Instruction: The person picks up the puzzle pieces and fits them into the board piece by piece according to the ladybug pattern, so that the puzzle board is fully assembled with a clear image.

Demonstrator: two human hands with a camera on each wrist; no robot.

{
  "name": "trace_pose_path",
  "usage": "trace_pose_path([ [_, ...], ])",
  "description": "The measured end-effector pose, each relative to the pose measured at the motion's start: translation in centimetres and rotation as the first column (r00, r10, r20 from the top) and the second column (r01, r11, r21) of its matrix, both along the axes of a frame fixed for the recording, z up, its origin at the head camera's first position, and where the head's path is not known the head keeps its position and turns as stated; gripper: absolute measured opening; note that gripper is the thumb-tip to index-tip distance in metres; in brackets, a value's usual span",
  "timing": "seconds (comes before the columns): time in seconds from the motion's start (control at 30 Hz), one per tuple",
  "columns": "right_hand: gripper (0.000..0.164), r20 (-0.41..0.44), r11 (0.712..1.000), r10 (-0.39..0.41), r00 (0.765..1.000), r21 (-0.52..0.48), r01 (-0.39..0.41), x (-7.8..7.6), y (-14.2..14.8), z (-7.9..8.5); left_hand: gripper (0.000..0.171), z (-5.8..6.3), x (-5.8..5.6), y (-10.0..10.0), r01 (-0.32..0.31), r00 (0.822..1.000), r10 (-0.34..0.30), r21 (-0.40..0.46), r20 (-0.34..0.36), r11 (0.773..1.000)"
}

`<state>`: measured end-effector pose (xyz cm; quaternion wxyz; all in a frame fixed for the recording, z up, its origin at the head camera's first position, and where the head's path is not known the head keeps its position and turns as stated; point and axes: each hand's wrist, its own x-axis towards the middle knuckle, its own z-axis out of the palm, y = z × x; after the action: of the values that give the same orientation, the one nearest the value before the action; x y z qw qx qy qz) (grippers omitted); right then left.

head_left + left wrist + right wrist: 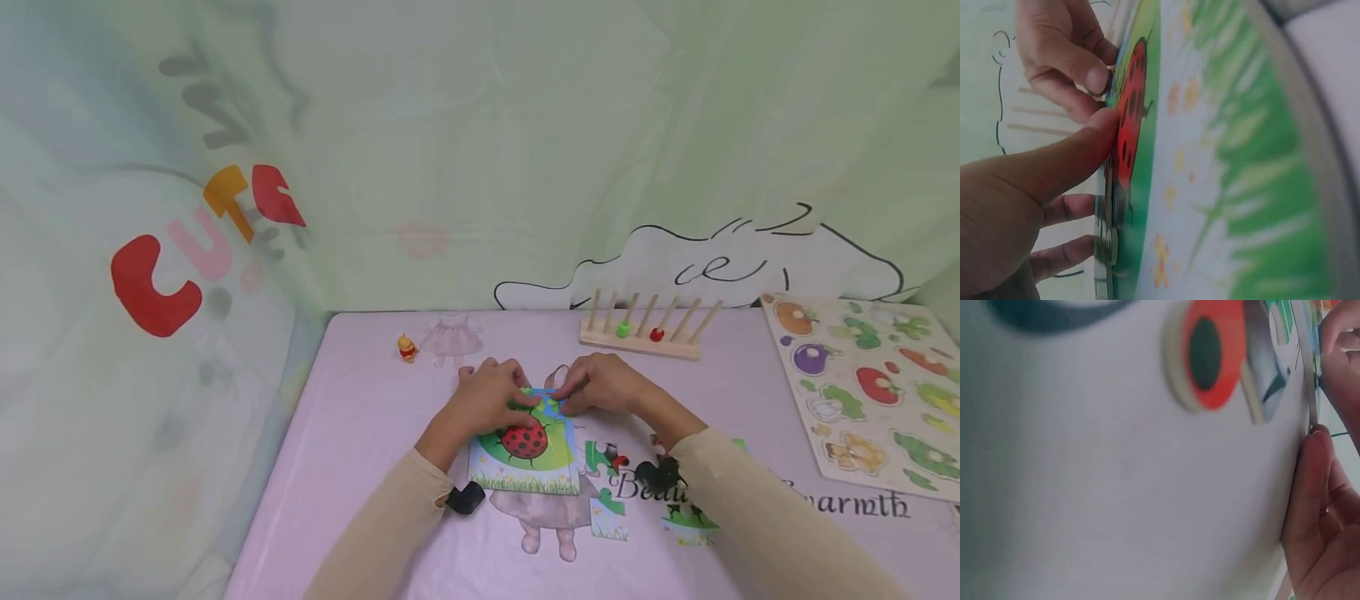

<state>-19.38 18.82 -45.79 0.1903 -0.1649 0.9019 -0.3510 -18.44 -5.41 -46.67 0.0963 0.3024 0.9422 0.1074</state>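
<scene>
Pink tablecloth (352,450): ladybug puzzle (524,443) touches left fingers (527,400) and right fingers (576,385).

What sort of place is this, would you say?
Probably a children's play area: the table holds a ladybird jigsaw puzzle, a wooden peg stand with coloured beads, and a vegetable puzzle board.

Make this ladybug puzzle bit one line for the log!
left hand: on puzzle | right hand: at puzzle's far right corner | loose pieces: right of puzzle | rack: green bead, red bead
</scene>
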Motion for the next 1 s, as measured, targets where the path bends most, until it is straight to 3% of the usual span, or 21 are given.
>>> trace_pose_path([
  [0.17,0.032,0.093,0.998,-0.036,0.995,-0.050,0.041,-0.2,0.8,-0.5,0.042,-0.1,0.2,0.4,-0.012,0.999,0.011,-0.038,-0.043,0.999],
  [0.43,0.028,0.029,0.996,-0.092,0.995,-0.001,0.092,-0.1,-0.2,-0.3,0.037,-0.7,-0.2,0.5,-0.051,0.998,0.051,0.010,-0.025,0.999],
  [0.77,0.024,0.047,0.990,-0.138,0.989,0.028,0.137,0.1,-1.0,0.0,0.031,-1.0,-0.2,1.0,-0.150,0.989,0.151,0.060,-0.006,0.987],
  [1.0,0.023,0.047,0.987,-0.161,0.986,0.036,0.159,0.0,-1.1,-0.2,0.030,-0.9,0.2,1.1,-0.150,0.988,0.152,0.070,-0.032,0.986],
])
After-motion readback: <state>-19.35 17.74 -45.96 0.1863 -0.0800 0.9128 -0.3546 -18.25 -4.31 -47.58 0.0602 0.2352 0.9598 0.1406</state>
